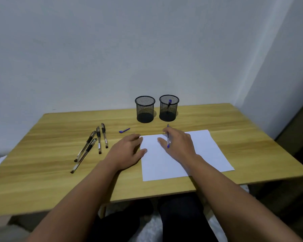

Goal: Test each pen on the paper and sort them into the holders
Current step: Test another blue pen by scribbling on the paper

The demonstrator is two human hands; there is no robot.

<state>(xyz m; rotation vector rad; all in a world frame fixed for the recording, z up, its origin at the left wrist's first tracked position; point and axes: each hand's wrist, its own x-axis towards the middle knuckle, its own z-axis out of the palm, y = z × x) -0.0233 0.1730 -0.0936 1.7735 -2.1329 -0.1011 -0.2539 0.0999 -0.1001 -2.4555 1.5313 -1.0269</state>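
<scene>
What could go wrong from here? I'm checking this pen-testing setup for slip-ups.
1. The small blue pen cap lies loose on the wooden table, apart from the blue pen in the right hand; it might get forgotten.
2. The left hand touches only the edge of the white paper sheet, so it may shift during a stroke.
</scene>
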